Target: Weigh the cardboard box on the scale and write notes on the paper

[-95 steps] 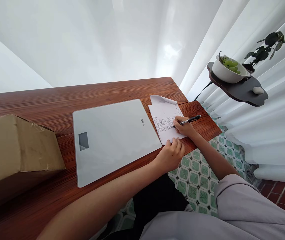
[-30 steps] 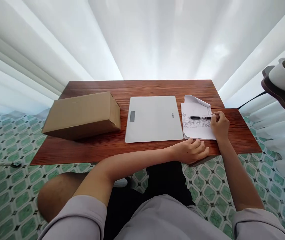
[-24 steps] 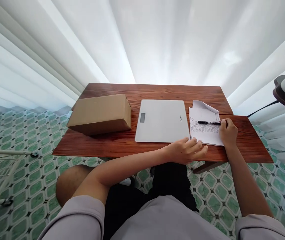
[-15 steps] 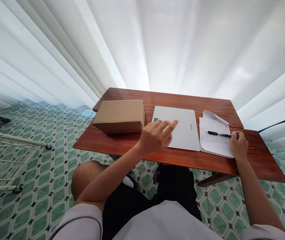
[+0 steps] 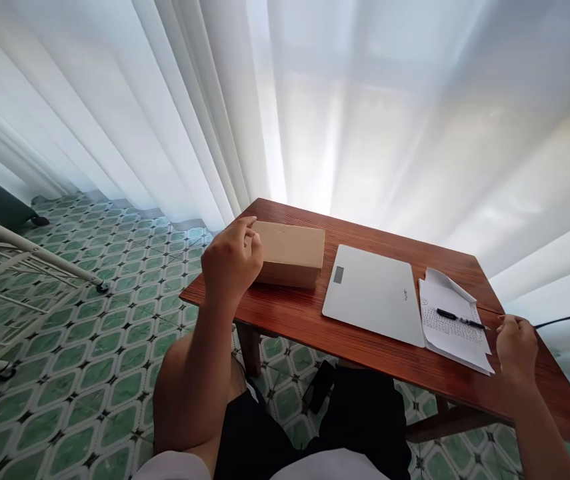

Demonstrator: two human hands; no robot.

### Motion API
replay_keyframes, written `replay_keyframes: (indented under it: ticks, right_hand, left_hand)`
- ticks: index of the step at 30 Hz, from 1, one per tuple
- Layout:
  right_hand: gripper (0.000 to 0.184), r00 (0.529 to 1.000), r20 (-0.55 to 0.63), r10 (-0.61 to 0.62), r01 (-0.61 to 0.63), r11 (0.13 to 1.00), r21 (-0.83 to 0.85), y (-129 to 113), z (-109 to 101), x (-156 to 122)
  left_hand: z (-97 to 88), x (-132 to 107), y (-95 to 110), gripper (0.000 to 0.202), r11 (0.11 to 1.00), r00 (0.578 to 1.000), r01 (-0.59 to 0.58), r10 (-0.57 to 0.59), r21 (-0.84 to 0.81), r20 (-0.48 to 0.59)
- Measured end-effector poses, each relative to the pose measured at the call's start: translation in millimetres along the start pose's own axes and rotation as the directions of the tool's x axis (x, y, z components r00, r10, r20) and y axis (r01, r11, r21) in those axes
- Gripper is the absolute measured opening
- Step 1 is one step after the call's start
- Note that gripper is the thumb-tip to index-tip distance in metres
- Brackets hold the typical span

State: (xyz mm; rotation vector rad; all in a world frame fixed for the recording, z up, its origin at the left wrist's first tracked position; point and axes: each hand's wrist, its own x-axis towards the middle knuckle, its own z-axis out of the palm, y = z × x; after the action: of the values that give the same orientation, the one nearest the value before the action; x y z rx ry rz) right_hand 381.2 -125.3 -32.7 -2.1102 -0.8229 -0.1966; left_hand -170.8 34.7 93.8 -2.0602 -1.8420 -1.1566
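My left hand (image 5: 232, 259) is at the left end of a closed brown cardboard box (image 5: 289, 247). Its fingers are bent but apart and overlap the box's edge in view; whether they touch it I cannot tell. On the tabletop beside the papers rests my right hand (image 5: 517, 343), loosely curled, with nothing visible in it. A black pen (image 5: 459, 319) lies across handwritten sheets (image 5: 447, 343), whose upper corner curls over. Between box and sheets is a flat silver-grey panel (image 5: 375, 293) with a small dark rectangle at its left.
Everything lies on a reddish-brown wooden table (image 5: 265, 307). White curtains (image 5: 365, 133) hang behind it. A white wheeled rack (image 5: 29, 253) stands on the green tiled floor (image 5: 89, 347) at left. A dark cable (image 5: 565, 319) runs off to the right.
My left hand has moved left from above the silver-grey panel to the box's left end. My right hand is now farther from the pen and sheets. The view has shifted and tilted.
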Motion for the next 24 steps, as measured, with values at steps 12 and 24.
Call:
replay_keyframes:
  ticks: [12,24]
  right_hand:
    - [0.038,0.812,0.340,-0.474,0.291,0.835,0.467,-243.6,75.6,-110.7]
    - [0.094,0.605,0.651,-0.458,0.223,0.882,0.414,-296.8,153.1,-158.6]
  left_hand:
    - [-11.7,4.2,-78.1,0.037,0.947,0.900,0.252,-0.305,0.199,0.313]
    - [14.7,2.4,-76.3,0.059,0.965,0.798,0.211,-0.263,0.157,0.543]
